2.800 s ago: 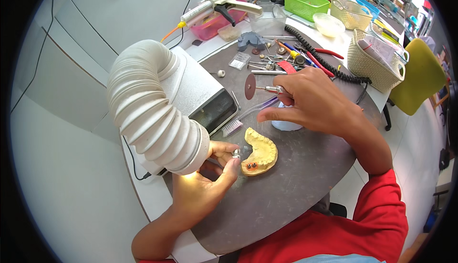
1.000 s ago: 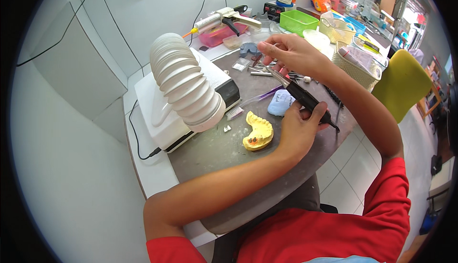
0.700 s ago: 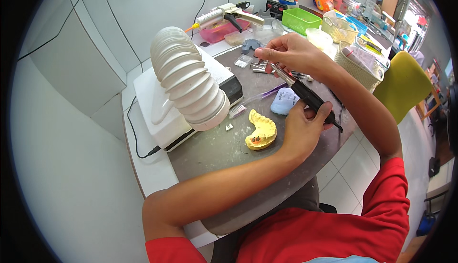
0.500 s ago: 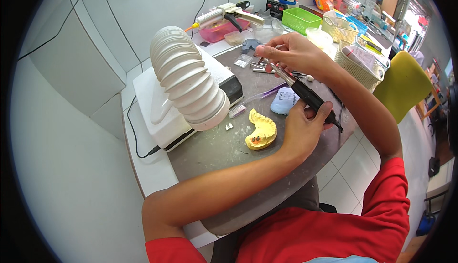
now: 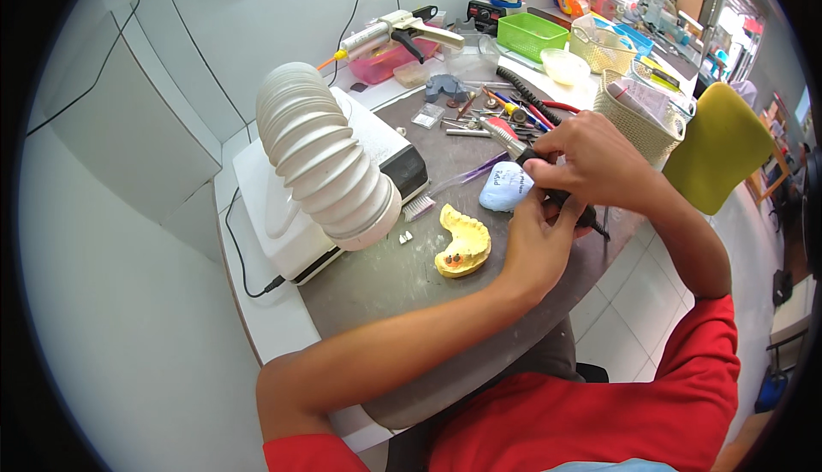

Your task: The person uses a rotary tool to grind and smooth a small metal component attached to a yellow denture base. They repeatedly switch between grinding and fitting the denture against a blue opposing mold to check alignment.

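Note:
A rotary handpiece (image 5: pixel 507 140) with a silver nose and a black body points up and to the left over the bench. My left hand (image 5: pixel 545 237) is closed around its rear part, near the black cord. My right hand (image 5: pixel 595 160) grips the black body further forward, its fingers partly hiding it. Left of my left hand, a yellow plaster dental model (image 5: pixel 467 241) rests on the mat, with dark spots at its near end. A rounded light-blue block (image 5: pixel 503 188) with handwriting lies just beside my hands. Small white tooth-like pieces (image 5: pixel 406 237) sit to the model's left.
A white box-shaped unit with a ribbed hose (image 5: pixel 321 155) stands at left. Behind my hands lie several small tools (image 5: pixel 479 112) and a purple-handled brush (image 5: pixel 467 174). Further back are a dispensing gun (image 5: pixel 385 31), a green basket (image 5: pixel 533 37) and a beige basket (image 5: pixel 638 117).
My right hand has come down from the handpiece's tip and back onto its black body. My left hand still holds the rear. The whole view has shifted slightly.

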A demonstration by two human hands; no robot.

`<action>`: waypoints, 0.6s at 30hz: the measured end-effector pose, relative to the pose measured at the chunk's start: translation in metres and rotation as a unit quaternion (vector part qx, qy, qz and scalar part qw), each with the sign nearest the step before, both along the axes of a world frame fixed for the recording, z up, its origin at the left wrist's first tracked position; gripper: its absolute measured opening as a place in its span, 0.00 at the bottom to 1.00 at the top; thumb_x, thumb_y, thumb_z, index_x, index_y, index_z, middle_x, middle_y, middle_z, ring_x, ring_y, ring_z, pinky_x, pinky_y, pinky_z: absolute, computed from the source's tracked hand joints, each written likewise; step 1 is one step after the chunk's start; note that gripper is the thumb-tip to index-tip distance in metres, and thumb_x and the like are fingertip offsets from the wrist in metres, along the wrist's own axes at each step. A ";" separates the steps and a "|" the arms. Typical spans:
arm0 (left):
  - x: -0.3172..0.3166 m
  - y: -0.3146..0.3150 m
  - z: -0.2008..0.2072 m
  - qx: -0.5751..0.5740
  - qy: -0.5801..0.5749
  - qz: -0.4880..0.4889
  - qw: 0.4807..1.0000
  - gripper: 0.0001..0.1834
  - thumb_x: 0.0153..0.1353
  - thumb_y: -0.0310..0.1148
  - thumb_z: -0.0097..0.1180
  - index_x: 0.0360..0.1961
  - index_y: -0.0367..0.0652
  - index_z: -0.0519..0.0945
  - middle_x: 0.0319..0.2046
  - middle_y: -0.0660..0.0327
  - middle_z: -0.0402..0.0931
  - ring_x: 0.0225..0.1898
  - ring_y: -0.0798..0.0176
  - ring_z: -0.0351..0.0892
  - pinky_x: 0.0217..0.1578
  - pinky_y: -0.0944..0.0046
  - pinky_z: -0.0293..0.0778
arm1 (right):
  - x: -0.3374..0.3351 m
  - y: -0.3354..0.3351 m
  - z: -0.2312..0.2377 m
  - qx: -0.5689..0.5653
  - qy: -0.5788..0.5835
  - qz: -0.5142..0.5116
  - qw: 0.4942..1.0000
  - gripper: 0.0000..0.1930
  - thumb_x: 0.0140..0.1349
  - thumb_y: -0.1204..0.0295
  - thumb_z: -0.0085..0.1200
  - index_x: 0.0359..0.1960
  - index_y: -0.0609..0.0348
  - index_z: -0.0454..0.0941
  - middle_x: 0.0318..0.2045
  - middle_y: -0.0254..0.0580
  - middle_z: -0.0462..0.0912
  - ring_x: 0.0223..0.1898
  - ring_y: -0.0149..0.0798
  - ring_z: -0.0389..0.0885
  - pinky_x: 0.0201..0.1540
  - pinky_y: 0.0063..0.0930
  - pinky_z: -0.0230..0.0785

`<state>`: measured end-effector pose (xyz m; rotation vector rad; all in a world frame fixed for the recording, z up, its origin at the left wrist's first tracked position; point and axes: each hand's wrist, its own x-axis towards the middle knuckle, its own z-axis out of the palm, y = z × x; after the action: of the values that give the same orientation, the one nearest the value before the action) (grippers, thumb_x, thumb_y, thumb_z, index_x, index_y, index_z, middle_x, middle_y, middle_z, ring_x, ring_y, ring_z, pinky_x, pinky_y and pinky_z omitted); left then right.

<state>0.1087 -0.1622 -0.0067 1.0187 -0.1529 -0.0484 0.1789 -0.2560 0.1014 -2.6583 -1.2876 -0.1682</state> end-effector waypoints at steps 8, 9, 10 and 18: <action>-0.005 -0.003 0.012 -0.018 0.024 -0.013 0.999 0.21 0.69 0.41 0.55 0.51 0.33 0.69 0.48 0.50 0.78 0.49 0.62 0.79 0.49 0.63 0.79 | 0.165 0.029 0.023 0.002 -0.165 -0.079 0.983 0.15 0.66 0.60 0.49 0.44 0.53 0.83 0.35 0.49 0.85 0.42 0.49 0.84 0.45 0.42 0.75; -0.005 -0.002 0.012 0.002 0.031 -0.014 0.999 0.20 0.69 0.39 0.55 0.52 0.33 0.69 0.49 0.49 0.77 0.51 0.61 0.78 0.51 0.62 0.78 | 0.194 0.047 0.021 0.005 -0.154 -0.147 0.977 0.16 0.61 0.71 0.48 0.49 0.50 0.82 0.44 0.50 0.84 0.49 0.52 0.81 0.50 0.46 0.73; -0.005 -0.005 0.012 0.005 0.032 -0.013 0.999 0.19 0.69 0.38 0.54 0.52 0.34 0.69 0.49 0.49 0.77 0.51 0.61 0.78 0.51 0.62 0.77 | 0.237 0.050 0.011 0.019 -0.191 -0.159 0.968 0.21 0.58 0.76 0.47 0.53 0.48 0.81 0.45 0.50 0.83 0.51 0.51 0.80 0.51 0.45 0.72; -0.009 0.001 0.019 0.016 0.077 -0.009 0.997 0.19 0.69 0.33 0.54 0.54 0.33 0.67 0.50 0.51 0.77 0.53 0.64 0.76 0.55 0.66 0.73 | 0.384 0.083 -0.039 -0.066 -0.166 -0.235 0.955 0.23 0.62 0.72 0.48 0.60 0.39 0.74 0.57 0.53 0.73 0.57 0.56 0.75 0.56 0.47 0.70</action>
<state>0.1001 -0.1610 0.0120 1.0411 -0.0202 -0.1455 0.5633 -0.1727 0.0627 -3.1093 -0.7268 -0.6381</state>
